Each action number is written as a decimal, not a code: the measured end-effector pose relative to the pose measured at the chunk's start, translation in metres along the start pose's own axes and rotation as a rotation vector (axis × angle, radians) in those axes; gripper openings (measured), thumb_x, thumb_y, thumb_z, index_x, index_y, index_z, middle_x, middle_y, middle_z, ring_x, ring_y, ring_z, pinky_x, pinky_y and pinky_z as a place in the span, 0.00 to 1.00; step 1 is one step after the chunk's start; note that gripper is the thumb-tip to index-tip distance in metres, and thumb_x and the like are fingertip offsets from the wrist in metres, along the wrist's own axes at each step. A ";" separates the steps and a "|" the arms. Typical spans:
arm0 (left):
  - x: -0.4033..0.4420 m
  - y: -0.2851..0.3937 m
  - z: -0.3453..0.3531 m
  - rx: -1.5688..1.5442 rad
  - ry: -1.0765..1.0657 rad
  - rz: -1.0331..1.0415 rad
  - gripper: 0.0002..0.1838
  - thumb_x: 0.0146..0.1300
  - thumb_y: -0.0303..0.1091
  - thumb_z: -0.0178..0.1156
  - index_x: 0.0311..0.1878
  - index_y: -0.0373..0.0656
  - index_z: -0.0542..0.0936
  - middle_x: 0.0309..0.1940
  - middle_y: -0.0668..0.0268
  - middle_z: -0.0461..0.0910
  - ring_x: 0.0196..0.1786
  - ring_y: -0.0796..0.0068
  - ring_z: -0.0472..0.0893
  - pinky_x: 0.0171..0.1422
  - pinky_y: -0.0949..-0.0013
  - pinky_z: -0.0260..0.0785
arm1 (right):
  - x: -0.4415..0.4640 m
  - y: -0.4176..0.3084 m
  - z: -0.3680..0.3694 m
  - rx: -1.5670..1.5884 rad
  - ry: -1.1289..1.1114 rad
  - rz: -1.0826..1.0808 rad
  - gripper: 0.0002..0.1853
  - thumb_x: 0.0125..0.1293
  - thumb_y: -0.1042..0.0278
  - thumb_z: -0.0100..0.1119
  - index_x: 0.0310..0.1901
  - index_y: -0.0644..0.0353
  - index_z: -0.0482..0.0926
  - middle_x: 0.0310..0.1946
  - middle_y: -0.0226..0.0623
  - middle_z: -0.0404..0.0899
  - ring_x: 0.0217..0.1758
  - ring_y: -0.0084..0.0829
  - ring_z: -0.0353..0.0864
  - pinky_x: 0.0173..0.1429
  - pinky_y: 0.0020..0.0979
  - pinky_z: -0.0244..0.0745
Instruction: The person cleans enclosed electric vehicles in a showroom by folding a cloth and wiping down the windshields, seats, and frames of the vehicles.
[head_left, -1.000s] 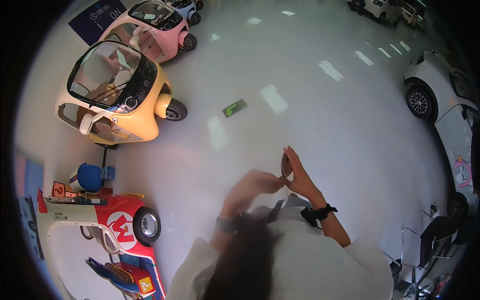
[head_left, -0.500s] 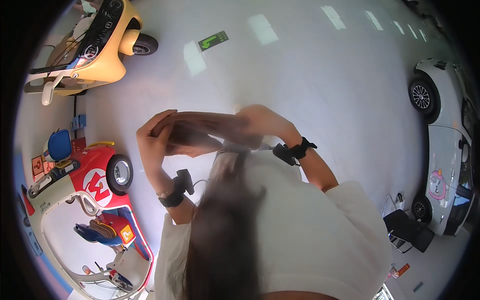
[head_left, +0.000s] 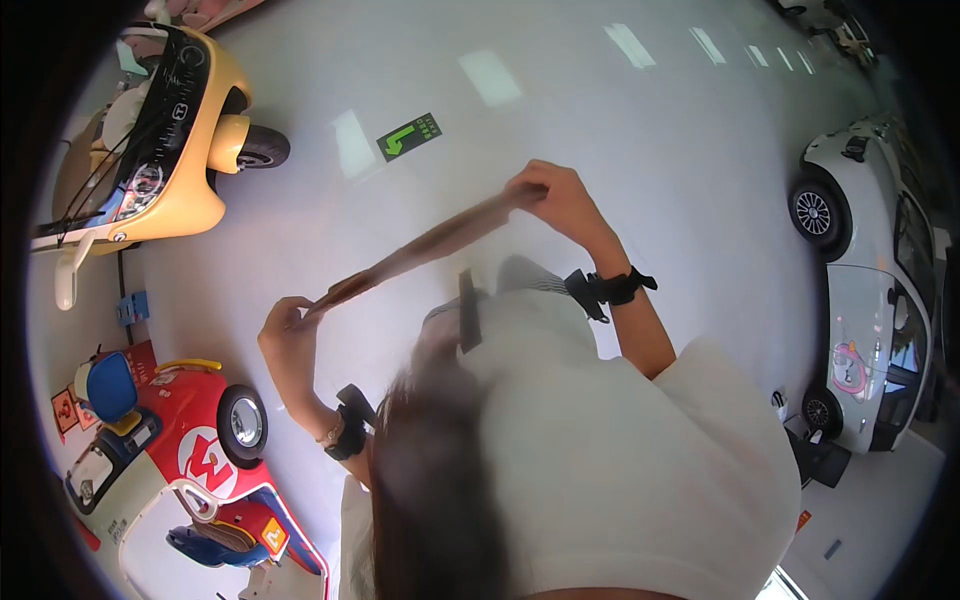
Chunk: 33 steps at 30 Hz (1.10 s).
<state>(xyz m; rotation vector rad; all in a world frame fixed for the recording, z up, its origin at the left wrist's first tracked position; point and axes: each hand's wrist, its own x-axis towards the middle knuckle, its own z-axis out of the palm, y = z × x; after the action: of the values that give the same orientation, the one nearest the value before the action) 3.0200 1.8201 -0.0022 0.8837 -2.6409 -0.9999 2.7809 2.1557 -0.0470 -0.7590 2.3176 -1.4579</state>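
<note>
A brown cloth [head_left: 430, 245] is stretched in a narrow, slanting band between my two hands, its right end higher in the view. My left hand [head_left: 288, 340] pinches the lower left end between thumb and fingers. At the upper right end, my right hand [head_left: 565, 205] is closed on the other corner. Each wrist wears a black strap with a small dark device, the right one [head_left: 610, 288] in plain view. Long dark hair [head_left: 430, 470] hangs over the white shirt [head_left: 620, 470] below the hands.
On the left stand a yellow small car [head_left: 215, 150] and a red and white open vehicle [head_left: 190, 430]. A white car [head_left: 865, 300] is at the right, with a black chair [head_left: 820, 460] near it. A green arrow sign [head_left: 409, 137] lies on the pale floor.
The bunched, folded cloth is now pulled out into a taut band. My right hand has moved up and right, my left hand down and slightly left. The view has shifted a little.
</note>
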 end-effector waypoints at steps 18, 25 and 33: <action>0.465 0.043 0.023 -0.358 0.153 0.123 0.14 0.71 0.26 0.48 0.57 0.38 0.76 0.38 0.67 0.80 0.40 0.77 0.77 0.43 0.77 0.70 | 0.506 -0.010 0.003 0.667 -0.109 0.056 0.13 0.65 0.80 0.62 0.51 0.63 0.82 0.41 0.32 0.86 0.51 0.25 0.83 0.60 0.27 0.74; 0.673 0.101 0.033 -0.668 -0.044 0.119 0.11 0.73 0.31 0.50 0.45 0.36 0.80 0.35 0.70 0.76 0.42 0.81 0.72 0.51 0.76 0.62 | 0.701 -0.073 0.056 0.670 -0.443 -0.089 0.10 0.67 0.80 0.58 0.48 0.63 0.83 0.41 0.33 0.86 0.46 0.23 0.82 0.56 0.26 0.75; 0.921 0.083 0.020 -0.649 -0.279 0.030 0.07 0.69 0.27 0.64 0.47 0.37 0.80 0.26 0.79 0.73 0.30 0.93 0.67 0.33 0.85 0.56 | 0.926 -0.099 0.126 0.456 -0.293 -0.057 0.06 0.67 0.75 0.63 0.45 0.62 0.82 0.37 0.33 0.85 0.42 0.23 0.82 0.52 0.28 0.77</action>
<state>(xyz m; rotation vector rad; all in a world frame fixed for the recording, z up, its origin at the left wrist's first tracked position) 2.2310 1.3367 0.0020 0.5773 -2.2465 -1.9251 2.1165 1.4932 0.0108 -0.8384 1.6765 -1.6831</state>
